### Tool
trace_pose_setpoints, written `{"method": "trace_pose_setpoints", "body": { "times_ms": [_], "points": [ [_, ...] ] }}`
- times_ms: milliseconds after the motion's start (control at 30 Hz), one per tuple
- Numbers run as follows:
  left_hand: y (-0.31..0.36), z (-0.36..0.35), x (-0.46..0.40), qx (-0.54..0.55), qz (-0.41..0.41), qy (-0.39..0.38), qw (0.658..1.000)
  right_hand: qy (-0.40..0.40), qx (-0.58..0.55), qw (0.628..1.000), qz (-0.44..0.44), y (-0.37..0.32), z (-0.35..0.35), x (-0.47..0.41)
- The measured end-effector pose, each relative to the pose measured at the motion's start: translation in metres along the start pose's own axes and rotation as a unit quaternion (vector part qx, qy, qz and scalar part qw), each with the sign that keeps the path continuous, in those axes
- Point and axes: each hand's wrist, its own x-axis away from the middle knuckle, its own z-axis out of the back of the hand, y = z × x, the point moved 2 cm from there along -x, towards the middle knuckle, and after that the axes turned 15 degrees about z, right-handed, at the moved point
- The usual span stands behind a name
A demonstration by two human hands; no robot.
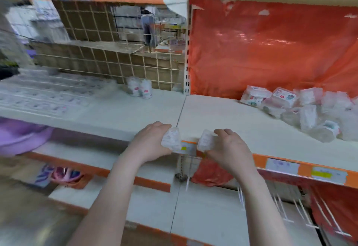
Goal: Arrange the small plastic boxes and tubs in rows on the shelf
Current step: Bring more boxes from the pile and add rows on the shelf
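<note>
My left hand (150,141) grips a small clear plastic tub (171,139) in front of the shelf's front edge. My right hand (230,145) grips a second clear tub (205,141) beside it, a short gap between the two. Both tubs are held at the seam of the white shelf (222,114). A loose heap of small plastic boxes and tubs (302,108) lies on the shelf at the right. Two tubs (139,87) stand upright side by side at the back, left of the seam. Flat rows of packets (44,93) cover the far left, blurred.
A wire grid (108,60) backs the left bay and red plastic sheet (271,48) the right. Orange price strips (302,170) run along the shelf edges. Lower shelves (203,207) sit below my arms. A purple object (19,137) lies under the left shelf.
</note>
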Motion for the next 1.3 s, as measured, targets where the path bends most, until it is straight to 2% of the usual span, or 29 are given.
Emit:
{"method": "trace_pose_setpoints", "body": {
  "times_ms": [333, 467, 667, 833, 967, 1200, 1300],
  "points": [
    [-0.193, 0.082, 0.045, -0.049, 0.116, 0.069, 0.99, -0.04, -0.022, 0.992, 0.115, -0.189, -0.051, -0.081],
    [-0.243, 0.105, 0.043, -0.035, 0.147, 0.085, 0.985, -0.055, -0.027, 0.986, 0.154, -0.238, -0.067, -0.119],
    [-0.321, 0.131, 0.014, -0.042, 0.169, 0.107, 0.979, -0.032, -0.046, 0.981, 0.186, -0.299, -0.105, -0.186],
    [-0.388, 0.156, -0.036, -0.057, 0.168, 0.099, 0.979, -0.023, -0.08, 0.983, 0.164, -0.334, -0.144, -0.256],
    [-0.431, 0.177, -0.084, -0.065, 0.167, 0.074, 0.981, -0.052, -0.086, 0.987, 0.125, -0.354, -0.165, -0.309],
    [-0.473, 0.198, -0.146, -0.043, 0.132, 0.049, 0.989, -0.073, -0.07, 0.988, 0.117, -0.38, -0.188, -0.364],
    [-0.489, 0.207, -0.169, -0.035, 0.113, 0.042, 0.992, -0.091, -0.045, 0.991, 0.087, -0.386, -0.195, -0.382]
  ]
}}
